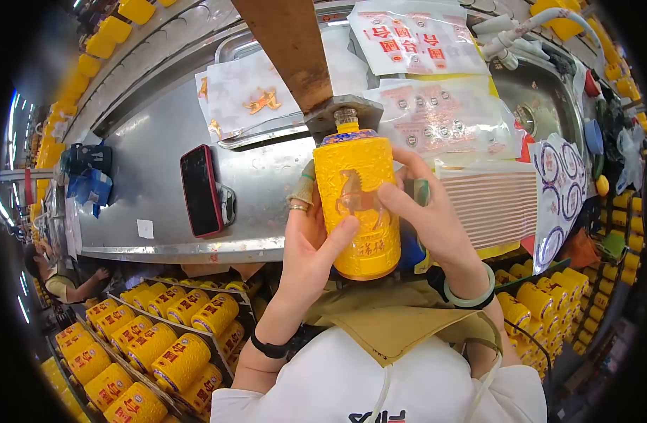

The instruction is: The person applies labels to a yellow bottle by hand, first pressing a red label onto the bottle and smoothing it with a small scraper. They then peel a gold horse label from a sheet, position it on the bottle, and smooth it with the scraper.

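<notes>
A yellow embossed bottle (369,243) with a horse picture and small characters on its side stands between my two hands, its neck up against a metal fixture (343,116). My left hand (311,229) grips the bottle's left side, thumb on the front below the horse; a finger wears a cover and a ring. From the right, my right hand (426,204) holds the bottle, its thumb resting on the horse and a green band round one finger. The far side of the bottle and the fingertips behind it are hidden.
A phone (202,190) lies on the metal worktop (133,204). Printed transfer sheets (443,116) and a sheet with gold horses (253,99) lie beyond the bottle. Crates of yellow bottles (161,331) stand at lower left, more bottles (542,303) at right. Another person (66,278) works at far left.
</notes>
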`<action>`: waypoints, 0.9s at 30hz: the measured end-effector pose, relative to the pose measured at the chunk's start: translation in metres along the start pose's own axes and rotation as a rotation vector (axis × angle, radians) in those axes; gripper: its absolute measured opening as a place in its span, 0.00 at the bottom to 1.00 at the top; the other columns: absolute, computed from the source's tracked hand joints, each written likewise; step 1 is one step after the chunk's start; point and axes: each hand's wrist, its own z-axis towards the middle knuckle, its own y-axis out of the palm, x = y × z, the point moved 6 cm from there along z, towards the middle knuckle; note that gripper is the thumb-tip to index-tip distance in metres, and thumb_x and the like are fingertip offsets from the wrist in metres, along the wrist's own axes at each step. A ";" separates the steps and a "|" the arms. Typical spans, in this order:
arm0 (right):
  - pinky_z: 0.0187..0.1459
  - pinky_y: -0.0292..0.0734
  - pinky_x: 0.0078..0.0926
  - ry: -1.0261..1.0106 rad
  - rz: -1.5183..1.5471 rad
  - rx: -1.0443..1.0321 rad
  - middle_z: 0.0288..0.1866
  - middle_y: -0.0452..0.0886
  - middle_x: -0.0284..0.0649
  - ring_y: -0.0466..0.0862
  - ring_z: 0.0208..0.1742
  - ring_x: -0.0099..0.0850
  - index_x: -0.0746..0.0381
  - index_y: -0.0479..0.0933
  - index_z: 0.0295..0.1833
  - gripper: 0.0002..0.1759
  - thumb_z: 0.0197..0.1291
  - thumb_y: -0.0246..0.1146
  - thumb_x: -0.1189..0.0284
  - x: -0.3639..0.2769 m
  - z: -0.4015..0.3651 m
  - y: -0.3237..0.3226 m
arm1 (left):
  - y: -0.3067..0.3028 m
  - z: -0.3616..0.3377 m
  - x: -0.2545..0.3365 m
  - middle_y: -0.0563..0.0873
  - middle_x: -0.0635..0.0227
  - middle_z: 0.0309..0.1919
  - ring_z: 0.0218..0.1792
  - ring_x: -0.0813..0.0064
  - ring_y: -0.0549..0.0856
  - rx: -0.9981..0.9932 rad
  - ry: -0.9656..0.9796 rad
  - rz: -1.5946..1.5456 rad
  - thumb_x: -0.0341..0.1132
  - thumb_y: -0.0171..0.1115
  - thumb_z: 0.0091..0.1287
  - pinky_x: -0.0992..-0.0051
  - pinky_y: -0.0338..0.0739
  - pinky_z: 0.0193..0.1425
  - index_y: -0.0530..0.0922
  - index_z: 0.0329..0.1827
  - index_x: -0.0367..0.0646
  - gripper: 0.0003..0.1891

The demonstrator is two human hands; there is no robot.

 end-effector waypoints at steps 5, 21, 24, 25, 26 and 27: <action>0.48 0.69 0.17 0.001 -0.007 0.001 0.38 0.69 0.27 0.71 0.42 0.16 0.62 0.70 0.74 0.32 0.69 0.71 0.67 -0.001 -0.001 0.000 | 0.000 0.000 0.000 0.63 0.56 0.80 0.81 0.64 0.64 -0.015 0.018 0.001 0.25 0.64 0.73 0.61 0.57 0.84 0.49 0.85 0.35 0.42; 0.59 0.77 0.31 -0.451 -0.223 0.131 0.54 0.83 0.40 0.82 0.55 0.33 0.65 0.75 0.65 0.25 0.62 0.62 0.88 -0.079 0.001 -0.019 | 0.002 0.000 0.001 0.62 0.55 0.80 0.81 0.64 0.63 -0.022 0.039 0.007 0.23 0.63 0.73 0.62 0.56 0.84 0.48 0.85 0.34 0.42; 0.57 0.80 0.30 -0.774 -0.842 -0.029 0.50 0.86 0.41 0.85 0.54 0.34 0.64 0.81 0.59 0.21 0.59 0.63 0.87 -0.120 -0.010 0.011 | 0.003 -0.001 0.003 0.62 0.55 0.80 0.81 0.65 0.63 -0.008 0.036 0.008 0.23 0.62 0.73 0.62 0.56 0.84 0.48 0.85 0.34 0.41; 0.50 0.82 0.34 -0.827 -0.874 -0.119 0.45 0.86 0.44 0.85 0.49 0.41 0.63 0.83 0.55 0.18 0.59 0.65 0.85 -0.122 -0.013 0.027 | 0.004 -0.001 0.003 0.62 0.55 0.80 0.81 0.65 0.63 -0.009 0.040 0.009 0.23 0.62 0.73 0.62 0.56 0.84 0.48 0.85 0.34 0.41; 0.50 0.82 0.34 -0.831 -0.874 -0.117 0.45 0.86 0.44 0.85 0.49 0.41 0.63 0.83 0.55 0.18 0.59 0.65 0.85 -0.122 -0.012 0.032 | 0.004 -0.002 0.004 0.63 0.55 0.80 0.81 0.65 0.64 -0.008 0.049 0.006 0.23 0.62 0.73 0.62 0.57 0.84 0.48 0.85 0.34 0.41; 0.49 0.80 0.36 -0.868 -0.979 -0.152 0.45 0.86 0.43 0.84 0.48 0.42 0.63 0.82 0.55 0.19 0.57 0.66 0.84 -0.118 -0.011 0.040 | 0.005 -0.002 0.004 0.63 0.55 0.80 0.80 0.65 0.64 -0.009 0.057 0.002 0.23 0.62 0.73 0.62 0.58 0.83 0.48 0.85 0.34 0.41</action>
